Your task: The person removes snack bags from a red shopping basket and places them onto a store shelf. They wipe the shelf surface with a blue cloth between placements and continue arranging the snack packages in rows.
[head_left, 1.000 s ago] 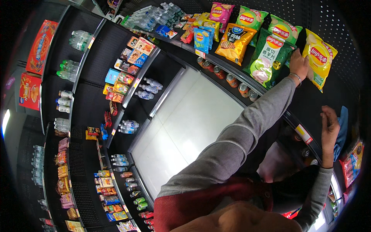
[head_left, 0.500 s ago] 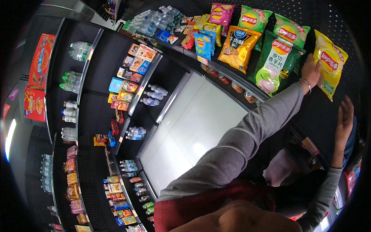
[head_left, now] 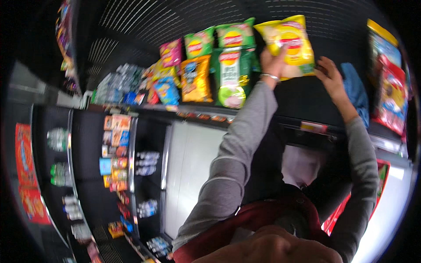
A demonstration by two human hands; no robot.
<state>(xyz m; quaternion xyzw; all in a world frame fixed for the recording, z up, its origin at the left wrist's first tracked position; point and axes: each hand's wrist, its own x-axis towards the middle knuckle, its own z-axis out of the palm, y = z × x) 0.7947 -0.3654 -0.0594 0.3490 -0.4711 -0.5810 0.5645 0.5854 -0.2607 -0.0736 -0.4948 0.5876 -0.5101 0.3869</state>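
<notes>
My left hand (head_left: 272,63), with a bracelet at the wrist, grips the left edge of a yellow bag of chips (head_left: 299,61). The bag stands upright on the dark shelf; some of its front is behind my fingers. Close to its lower right corner is my right hand (head_left: 332,81), fingers apart and holding nothing; whether a fingertip touches the bag is unclear. Left of the yellow bag stand a dark green chip bag (head_left: 231,81), two light green ones (head_left: 199,44) and an orange one (head_left: 195,81). A blue cloth (head_left: 356,94) lies right of my right hand.
Red and blue snack packs (head_left: 390,96) stand at the far right. Small snack bags (head_left: 165,90) and clear bottles (head_left: 120,83) crowd the shelf's left end. The shelf's front edge (head_left: 289,125) carries a label. Stocked shelves (head_left: 72,175) line the left over a pale floor (head_left: 193,153).
The view has swung right, bringing the packs at the far right into sight. My right hand has come up closer to the yellow bag, while my left hand keeps hold of it.
</notes>
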